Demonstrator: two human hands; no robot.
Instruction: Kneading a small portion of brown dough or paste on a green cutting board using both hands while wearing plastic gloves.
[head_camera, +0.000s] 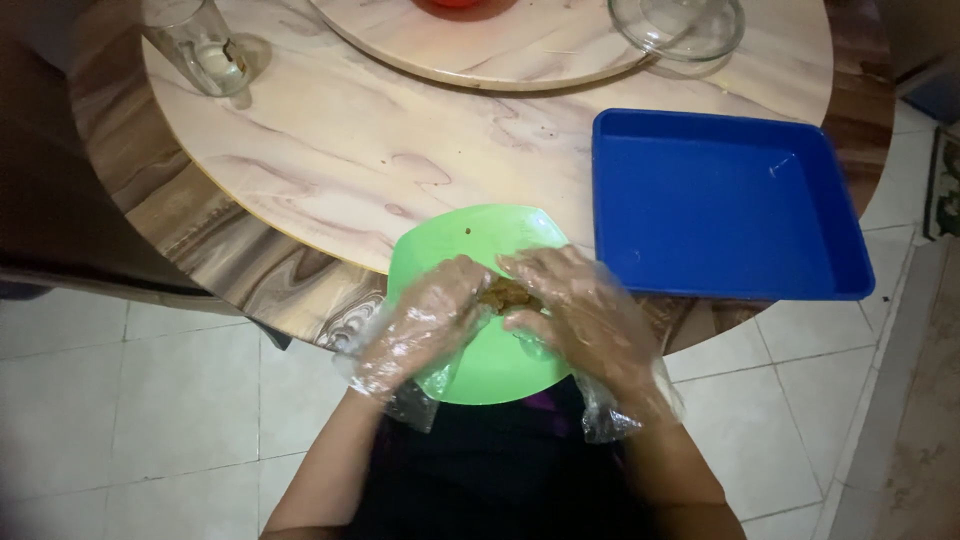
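Both my hands wear loose clear plastic gloves and meet over a green plate (480, 232) at the near edge of a round marble-topped table (360, 150). Between the fingertips sits a small brown lump of food (505, 294). My left hand (430, 318) pinches it from the left. My right hand (580, 310) closes on it from the right. Most of the lump is hidden by the fingers.
An empty blue square tray (725, 205) lies right of the plate. A marble turntable (500, 45) at the back carries a glass lid (678, 25) and a red dish (462, 6). A drinking glass (198, 45) stands far left. White floor tiles surround the table.
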